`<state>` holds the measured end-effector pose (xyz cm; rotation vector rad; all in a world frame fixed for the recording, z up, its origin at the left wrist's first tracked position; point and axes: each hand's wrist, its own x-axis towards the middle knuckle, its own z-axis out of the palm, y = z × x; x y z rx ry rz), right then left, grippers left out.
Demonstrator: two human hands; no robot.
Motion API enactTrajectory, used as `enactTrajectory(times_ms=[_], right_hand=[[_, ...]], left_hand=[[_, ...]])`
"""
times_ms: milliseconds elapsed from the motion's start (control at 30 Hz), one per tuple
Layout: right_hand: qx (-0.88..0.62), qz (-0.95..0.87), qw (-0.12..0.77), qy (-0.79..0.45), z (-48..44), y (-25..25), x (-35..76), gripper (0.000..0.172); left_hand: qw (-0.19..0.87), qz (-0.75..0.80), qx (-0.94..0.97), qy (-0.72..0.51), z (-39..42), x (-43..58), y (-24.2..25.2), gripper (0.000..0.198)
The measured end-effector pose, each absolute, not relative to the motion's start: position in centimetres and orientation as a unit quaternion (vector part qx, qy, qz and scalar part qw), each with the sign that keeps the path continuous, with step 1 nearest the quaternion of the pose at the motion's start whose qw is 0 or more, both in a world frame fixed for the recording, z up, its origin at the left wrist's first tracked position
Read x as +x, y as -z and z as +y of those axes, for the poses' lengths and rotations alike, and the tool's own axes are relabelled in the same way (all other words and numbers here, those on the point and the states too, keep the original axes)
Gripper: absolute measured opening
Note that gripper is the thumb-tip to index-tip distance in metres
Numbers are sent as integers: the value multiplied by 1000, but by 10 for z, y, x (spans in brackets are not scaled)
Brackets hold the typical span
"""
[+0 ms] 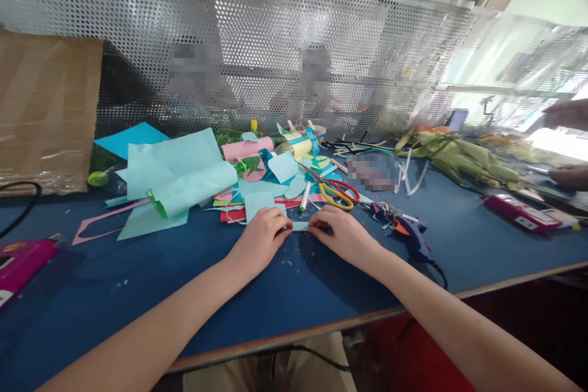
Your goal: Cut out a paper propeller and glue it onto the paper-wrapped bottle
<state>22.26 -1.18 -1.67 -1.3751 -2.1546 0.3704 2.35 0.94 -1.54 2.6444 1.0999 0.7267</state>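
Observation:
Between my two hands a narrow strip of light blue paper (301, 226) lies level, just above or on the blue table. My left hand (267, 229) pinches its left end, fingers curled. At the strip's other end, my right hand (334, 226) pinches it the same way; both fingertips partly hide the ends. Right behind the hands rest a white marker (305, 197) and scissors with red and yellow handles (337, 193). Cut scraps of light blue paper (258, 203) and red paper (232, 214) are piled beyond my left hand.
A paper-wrapped bottle (197, 190) lies at left, near a cardboard sheet (50, 110). A blue glue gun (413, 236) with a cord sits right of my right hand. Dry husks (463, 156) and a pink box (523, 213) are farther right, near another person's hand (569, 176). Perforated metal mesh (275, 30) stands behind.

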Motion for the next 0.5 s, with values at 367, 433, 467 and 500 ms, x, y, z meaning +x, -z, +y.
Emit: enactTrajectory(times_ms=[367, 433, 467, 500], right_hand=[[-508, -803, 280, -137, -8, 18, 224, 12], [-509, -803, 276, -142, -7, 18, 225, 10], [-510, -803, 274, -145, -7, 17, 226, 9], [-511, -802, 272, -149, -7, 17, 226, 9]], left_hand=[[27, 336, 914, -228, 11, 24, 17, 18], [41, 336, 911, -236, 11, 24, 17, 16], [52, 338, 909, -240, 11, 23, 17, 15], [63, 341, 906, -243, 11, 23, 17, 14]])
